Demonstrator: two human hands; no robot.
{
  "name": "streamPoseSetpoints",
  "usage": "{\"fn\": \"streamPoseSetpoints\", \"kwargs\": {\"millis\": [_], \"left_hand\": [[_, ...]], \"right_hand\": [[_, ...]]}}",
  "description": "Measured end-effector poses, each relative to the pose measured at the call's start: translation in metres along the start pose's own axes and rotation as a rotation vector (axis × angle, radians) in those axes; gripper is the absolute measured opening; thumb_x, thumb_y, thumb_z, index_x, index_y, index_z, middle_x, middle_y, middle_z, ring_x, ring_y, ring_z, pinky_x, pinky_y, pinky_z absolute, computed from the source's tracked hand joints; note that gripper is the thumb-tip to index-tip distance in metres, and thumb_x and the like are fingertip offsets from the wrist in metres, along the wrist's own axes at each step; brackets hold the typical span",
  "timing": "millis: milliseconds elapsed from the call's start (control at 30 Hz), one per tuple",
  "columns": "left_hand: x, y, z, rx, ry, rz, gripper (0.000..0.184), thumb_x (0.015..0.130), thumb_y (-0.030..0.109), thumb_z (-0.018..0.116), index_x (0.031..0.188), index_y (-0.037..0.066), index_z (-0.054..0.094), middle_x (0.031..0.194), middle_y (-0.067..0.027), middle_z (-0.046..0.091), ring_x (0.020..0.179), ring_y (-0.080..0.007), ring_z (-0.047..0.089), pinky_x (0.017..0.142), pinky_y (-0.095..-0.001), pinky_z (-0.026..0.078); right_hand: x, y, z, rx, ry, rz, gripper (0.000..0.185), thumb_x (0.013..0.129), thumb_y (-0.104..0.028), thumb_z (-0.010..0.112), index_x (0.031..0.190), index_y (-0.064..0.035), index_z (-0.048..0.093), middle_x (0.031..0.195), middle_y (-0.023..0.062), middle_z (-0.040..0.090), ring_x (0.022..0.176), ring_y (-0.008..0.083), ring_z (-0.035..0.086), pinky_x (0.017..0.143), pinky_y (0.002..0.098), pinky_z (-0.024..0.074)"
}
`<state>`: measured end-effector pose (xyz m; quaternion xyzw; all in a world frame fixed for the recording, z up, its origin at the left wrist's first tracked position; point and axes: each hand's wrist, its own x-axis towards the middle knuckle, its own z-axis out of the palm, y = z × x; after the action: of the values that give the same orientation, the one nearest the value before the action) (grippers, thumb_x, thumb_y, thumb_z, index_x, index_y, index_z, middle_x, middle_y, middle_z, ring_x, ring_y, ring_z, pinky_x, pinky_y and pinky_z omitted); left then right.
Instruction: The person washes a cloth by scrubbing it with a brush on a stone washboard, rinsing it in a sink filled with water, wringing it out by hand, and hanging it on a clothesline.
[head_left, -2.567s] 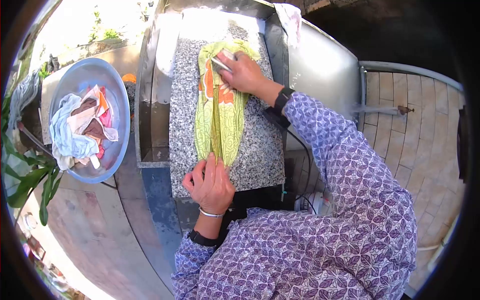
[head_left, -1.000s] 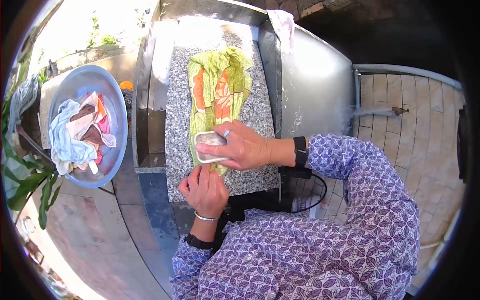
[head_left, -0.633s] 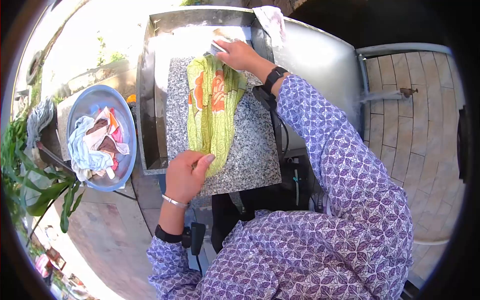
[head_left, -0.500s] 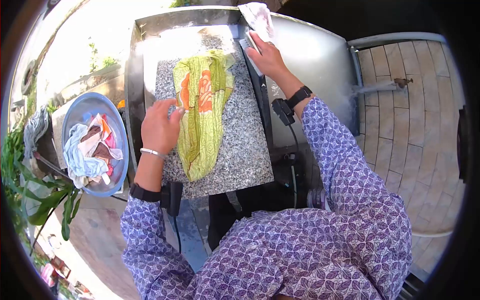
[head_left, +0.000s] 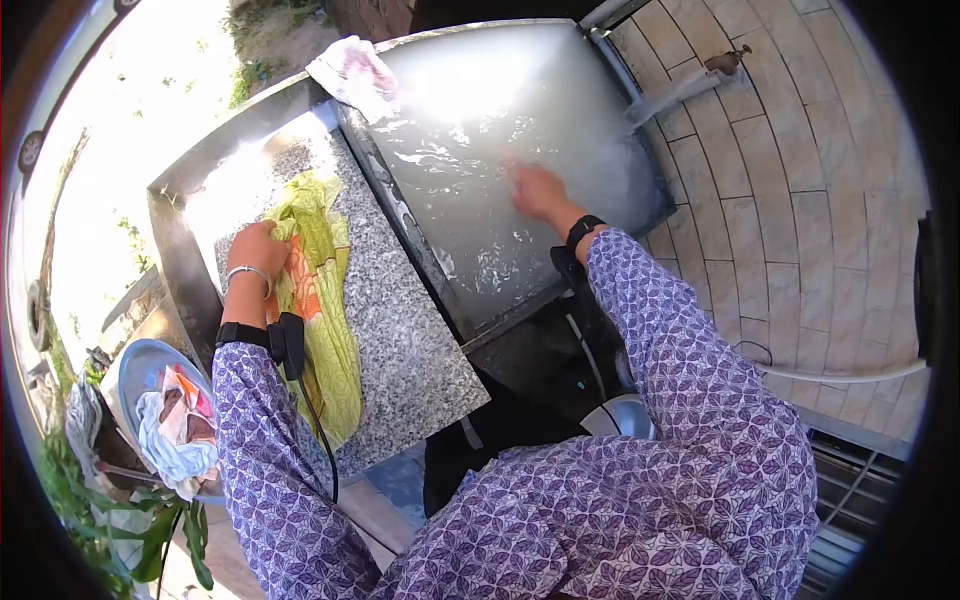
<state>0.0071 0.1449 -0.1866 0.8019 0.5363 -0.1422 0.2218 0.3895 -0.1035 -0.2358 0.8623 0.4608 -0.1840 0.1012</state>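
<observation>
A wet yellow-green cloth with orange patterns (head_left: 335, 340) lies lengthwise on the speckled granite slab (head_left: 400, 350). My left hand (head_left: 258, 250) rests at the cloth's upper left edge, its fingers curled over the fabric and partly hidden. To the right, my right hand (head_left: 540, 192) is over the cloudy water of the basin (head_left: 465, 190), with its fingertips blurred at the surface. Whether it holds anything cannot be made out. The brush seen earlier does not show.
A white and pink cloth (head_left: 355, 78) hangs over the basin's corner. Water runs from a tap (head_left: 725, 64) on the tiled side at right. At lower left stands a blue tub (head_left: 135, 375) of mixed cloths, beside plant leaves (head_left: 150, 545). A metal bowl (head_left: 625, 415) sits below the basin.
The view has swung right. My right hand has gone from the slab's right edge, where it held the brush, to over the basin water. My left hand has come onto the cloth's upper part.
</observation>
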Motion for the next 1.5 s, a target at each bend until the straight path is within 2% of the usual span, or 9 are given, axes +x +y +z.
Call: {"fn": "streamPoseSetpoints", "kwargs": {"millis": [233, 400, 500, 633, 700, 800, 1033, 1333, 1500], "left_hand": [[-0.056, 0.051, -0.1, -0.726, 0.354, 0.396, 0.02, 0.078, 0.008, 0.067, 0.094, 0.003, 0.057, 0.076, -0.005, 0.059, 0.073, -0.0152, 0.057, 0.07, -0.0284, 0.046], [-0.196, 0.04, -0.228, -0.773, 1.018, 0.83, 0.04, 0.087, 0.004, 0.054, 0.127, -0.001, 0.053, 0.122, -0.0153, 0.055, 0.109, -0.0273, 0.057, 0.094, -0.0357, 0.045], [-0.275, 0.025, -0.211, -1.73, 0.977, 0.668, 0.053, 0.09, 0.019, 0.058, 0.137, -0.003, 0.043, 0.142, -0.0198, 0.043, 0.128, -0.031, 0.046, 0.108, -0.0503, 0.032], [-0.317, -0.011, -0.119, -1.598, 0.747, 0.466, 0.059, 0.084, 0.014, 0.061, 0.136, -0.004, 0.042, 0.136, -0.0169, 0.049, 0.123, -0.03, 0.05, 0.105, -0.0455, 0.038], [-0.338, -0.046, -0.021, -1.498, 0.349, -0.06, 0.041, 0.07, -0.007, 0.066, 0.111, -0.002, 0.061, 0.118, -0.0088, 0.057, 0.105, -0.0185, 0.055, 0.088, -0.0283, 0.043], [-0.369, -0.055, 0.029, -1.109, 0.247, 0.066, 0.021, 0.072, -0.008, 0.063, 0.092, -0.001, 0.063, 0.1, -0.0072, 0.057, 0.092, -0.0178, 0.052, 0.08, -0.027, 0.042], [-0.419, -0.049, 0.019, -0.772, 0.297, 0.29, 0.018, 0.066, -0.004, 0.06, 0.083, 0.0, 0.062, 0.084, -0.0126, 0.059, 0.08, -0.0317, 0.056, 0.071, -0.0341, 0.045], [-0.456, -0.094, 0.043, -0.945, 0.294, 0.099, 0.012, 0.072, -0.003, 0.054, 0.082, -0.002, 0.06, 0.073, -0.0133, 0.055, 0.067, -0.0289, 0.052, 0.061, -0.033, 0.041], [-0.444, -0.084, 0.049, -1.13, 0.472, 0.128, 0.022, 0.078, 0.009, 0.063, 0.097, -0.001, 0.067, 0.091, -0.0111, 0.066, 0.089, -0.022, 0.058, 0.078, -0.0308, 0.044]], "right_hand": [[-0.015, 0.044, 0.016, 0.354, 0.122, -0.057, 0.046, 0.079, -0.029, 0.059, 0.116, -0.0028, 0.058, 0.105, 0.0233, 0.064, 0.1, 0.0412, 0.06, 0.086, 0.0457, 0.0473], [-0.014, 0.07, 0.002, 0.364, 0.048, 0.106, 0.055, 0.081, -0.033, 0.056, 0.128, -0.0043, 0.052, 0.115, 0.0265, 0.06, 0.107, 0.041, 0.057, 0.093, 0.0459, 0.0448], [-0.002, 0.068, 0.005, 0.601, 0.397, 0.449, 0.052, 0.082, -0.034, 0.057, 0.123, -0.0023, 0.055, 0.111, 0.0257, 0.062, 0.104, 0.04, 0.059, 0.09, 0.0447, 0.0468], [0.038, 0.043, 0.027, 0.587, 0.155, 0.11, 0.049, 0.083, -0.034, 0.058, 0.12, -0.0027, 0.057, 0.103, 0.0221, 0.066, 0.097, 0.0377, 0.063, 0.086, 0.0422, 0.0482], [0.005, -0.036, -0.014, 0.867, 0.15, -0.105, 0.05, 0.084, -0.034, 0.058, 0.125, -0.0054, 0.055, 0.099, 0.0223, 0.066, 0.094, 0.0367, 0.063, 0.085, 0.0405, 0.0483], [-0.042, -0.134, -0.046, 0.717, 0.167, -0.504, 0.056, 0.087, -0.026, 0.06, 0.14, -0.0141, 0.045, 0.124, 0.0228, 0.056, 0.108, 0.0309, 0.059, 0.094, 0.0367, 0.0449], [-0.233, -0.3, -0.054, 0.555, 0.171, -1.511, 0.05, 0.083, -0.027, 0.062, 0.131, -0.0189, 0.051, 0.104, 0.023, 0.058, 0.089, 0.0371, 0.06, 0.074, 0.0462, 0.0485], [-0.043, -0.349, -0.031, -0.011, 0.11, -0.678, 0.056, 0.085, -0.029, 0.057, 0.139, -0.0187, 0.046, 0.096, 0.0216, 0.061, 0.082, 0.0352, 0.061, 0.073, 0.0452, 0.0491], [-0.189, -0.347, -0.039, 0.109, -0.066, -1.341, 0.056, 0.087, -0.031, 0.06, 0.14, -0.0225, 0.044, 0.104, 0.0273, 0.055, 0.091, 0.0378, 0.059, 0.081, 0.0441, 0.0483]]}}
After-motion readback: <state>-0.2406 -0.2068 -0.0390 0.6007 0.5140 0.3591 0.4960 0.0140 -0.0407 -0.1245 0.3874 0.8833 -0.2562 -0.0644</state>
